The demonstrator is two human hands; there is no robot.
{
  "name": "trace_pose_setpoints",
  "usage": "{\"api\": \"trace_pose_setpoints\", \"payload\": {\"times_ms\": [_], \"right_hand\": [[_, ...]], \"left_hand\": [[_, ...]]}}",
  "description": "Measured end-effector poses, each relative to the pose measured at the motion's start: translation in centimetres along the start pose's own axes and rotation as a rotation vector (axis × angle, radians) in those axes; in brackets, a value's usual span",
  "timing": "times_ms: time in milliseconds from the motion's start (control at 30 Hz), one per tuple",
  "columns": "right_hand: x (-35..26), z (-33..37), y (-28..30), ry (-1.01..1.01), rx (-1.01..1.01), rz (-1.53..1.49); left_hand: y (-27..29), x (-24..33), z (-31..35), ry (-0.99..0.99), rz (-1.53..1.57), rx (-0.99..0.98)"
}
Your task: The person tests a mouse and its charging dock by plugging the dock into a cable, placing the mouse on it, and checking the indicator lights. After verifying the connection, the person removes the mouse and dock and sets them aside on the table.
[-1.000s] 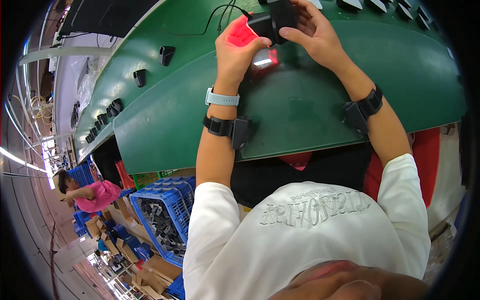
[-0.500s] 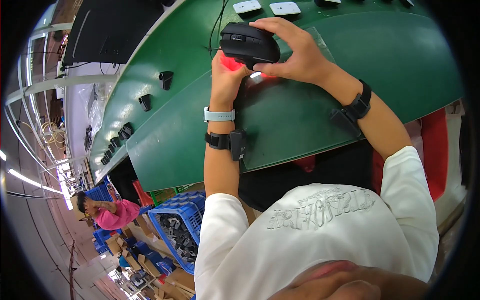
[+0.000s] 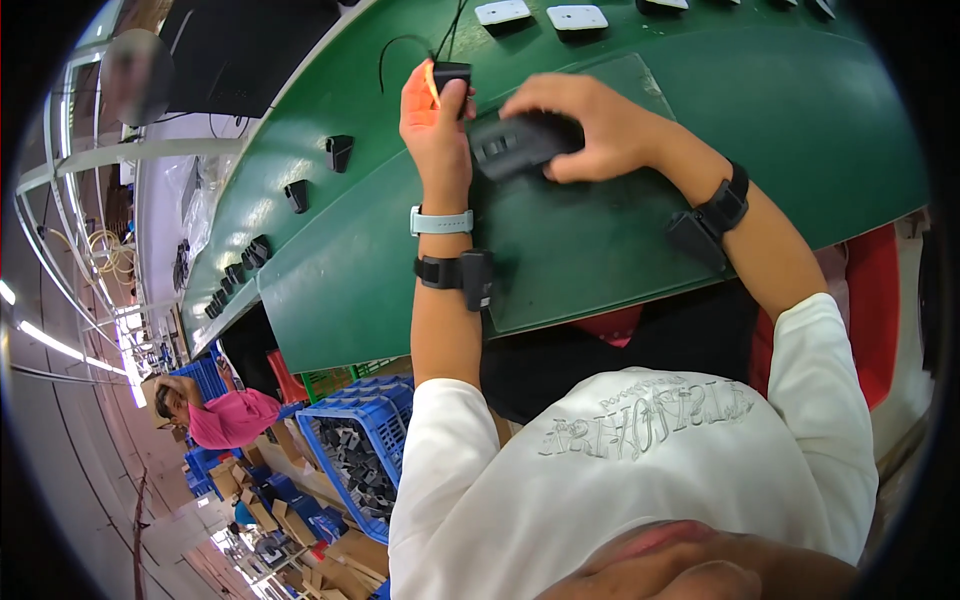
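My right hand (image 3: 605,125) grips a black computer mouse (image 3: 522,143), smeared by motion, just above the green table mat (image 3: 580,250). To its left, my left hand (image 3: 437,135) is raised with the thumb pressed against a small black boxy device (image 3: 452,74). An orange glow lights the fingers beside that device. Thin black cables (image 3: 455,30) run up from near it; whether they join it I cannot tell. The mouse and the device are apart.
White-topped flat pieces (image 3: 577,18) stand in a row along the far edge. Several small black parts (image 3: 339,153) line the green table (image 3: 300,120) at the left. Below the table, a blue crate (image 3: 400,425) holds many dark parts. A person in pink (image 3: 235,418) is farther off, left.
The mouse has moved down and right, away from my left hand. My left hand has risen and turned, bringing the small black device into sight; the red glow now looks orange.
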State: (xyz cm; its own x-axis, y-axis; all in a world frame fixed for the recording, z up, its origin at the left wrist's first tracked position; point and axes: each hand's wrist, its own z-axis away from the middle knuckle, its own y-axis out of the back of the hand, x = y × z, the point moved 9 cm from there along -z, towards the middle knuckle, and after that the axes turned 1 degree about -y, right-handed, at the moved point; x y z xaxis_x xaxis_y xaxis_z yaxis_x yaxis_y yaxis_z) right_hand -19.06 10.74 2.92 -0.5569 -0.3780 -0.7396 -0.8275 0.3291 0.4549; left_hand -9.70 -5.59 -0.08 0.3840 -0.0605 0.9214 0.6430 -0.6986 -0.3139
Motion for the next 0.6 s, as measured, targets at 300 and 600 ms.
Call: {"api": "trace_pose_setpoints", "payload": {"times_ms": [300, 600], "right_hand": [[0.8, 0.0, -0.9, -0.115, -0.063, -0.023], [6.7, 0.2, -0.8, -0.502, 0.128, -0.628]], "left_hand": [[-3.1, 3.9, 2.1, -0.517, -0.541, -0.001], [-6.6, 4.4, 4.2, -0.729, -0.824, -0.169]]}}
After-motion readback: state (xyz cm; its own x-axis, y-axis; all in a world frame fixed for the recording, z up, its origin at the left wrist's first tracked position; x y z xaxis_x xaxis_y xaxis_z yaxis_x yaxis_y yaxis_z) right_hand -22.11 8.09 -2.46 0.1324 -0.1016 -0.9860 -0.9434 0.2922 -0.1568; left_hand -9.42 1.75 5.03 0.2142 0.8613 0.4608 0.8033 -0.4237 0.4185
